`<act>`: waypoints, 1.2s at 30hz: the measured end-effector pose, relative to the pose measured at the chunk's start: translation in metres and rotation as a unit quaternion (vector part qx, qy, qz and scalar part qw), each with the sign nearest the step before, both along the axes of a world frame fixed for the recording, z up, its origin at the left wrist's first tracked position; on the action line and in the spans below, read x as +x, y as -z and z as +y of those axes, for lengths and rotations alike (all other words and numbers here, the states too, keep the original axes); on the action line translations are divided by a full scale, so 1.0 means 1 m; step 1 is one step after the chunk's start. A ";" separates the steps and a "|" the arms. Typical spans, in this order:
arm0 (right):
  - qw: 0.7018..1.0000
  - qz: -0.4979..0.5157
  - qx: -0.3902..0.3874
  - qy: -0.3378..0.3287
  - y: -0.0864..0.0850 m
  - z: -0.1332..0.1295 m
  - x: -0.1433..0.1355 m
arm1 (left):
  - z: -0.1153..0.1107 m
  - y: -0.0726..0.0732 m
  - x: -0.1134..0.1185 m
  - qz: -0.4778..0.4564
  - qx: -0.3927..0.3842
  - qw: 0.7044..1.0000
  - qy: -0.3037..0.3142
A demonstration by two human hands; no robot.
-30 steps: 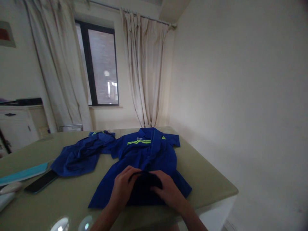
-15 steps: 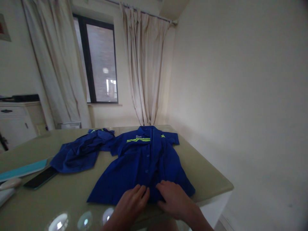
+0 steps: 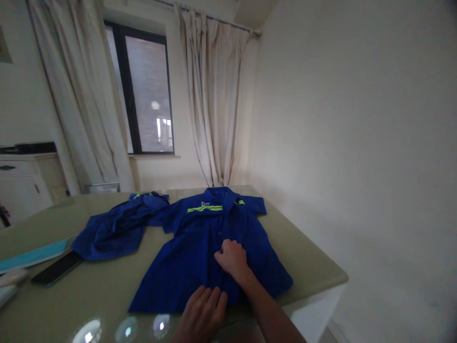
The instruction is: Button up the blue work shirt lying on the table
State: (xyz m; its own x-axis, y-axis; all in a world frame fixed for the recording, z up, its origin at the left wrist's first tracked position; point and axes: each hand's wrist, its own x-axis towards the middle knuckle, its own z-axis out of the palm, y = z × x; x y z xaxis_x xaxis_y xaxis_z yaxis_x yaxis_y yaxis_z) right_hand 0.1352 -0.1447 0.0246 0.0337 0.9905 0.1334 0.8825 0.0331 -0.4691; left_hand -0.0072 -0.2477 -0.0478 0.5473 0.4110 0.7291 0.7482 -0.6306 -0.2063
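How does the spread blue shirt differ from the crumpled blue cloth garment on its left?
The blue short-sleeved shirt lies spread out; the crumpled blue cloth garment is bunched. The shirt's stripes cross its chest; the garment's show only at its far end. Both are blue with yellow-green stripes.

Ahead of the fingers of the right hand (image 3: 233, 257), the air over the low-lying blue shirt (image 3: 185, 271) is open as far as the curtain (image 3: 221, 95). To their right, past the shirt, bare table (image 3: 307, 267) runs toward the wall (image 3: 350, 143). Right of the left hand's (image 3: 204, 310) fingers, the right forearm (image 3: 267, 305) bars passage; far left lies a phone (image 3: 57, 268).
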 end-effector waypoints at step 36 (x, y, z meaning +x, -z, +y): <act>0.896 0.415 0.116 -0.106 0.019 0.000 0.026 | 0.088 -0.056 0.000 -0.195 -0.320 0.927 0.023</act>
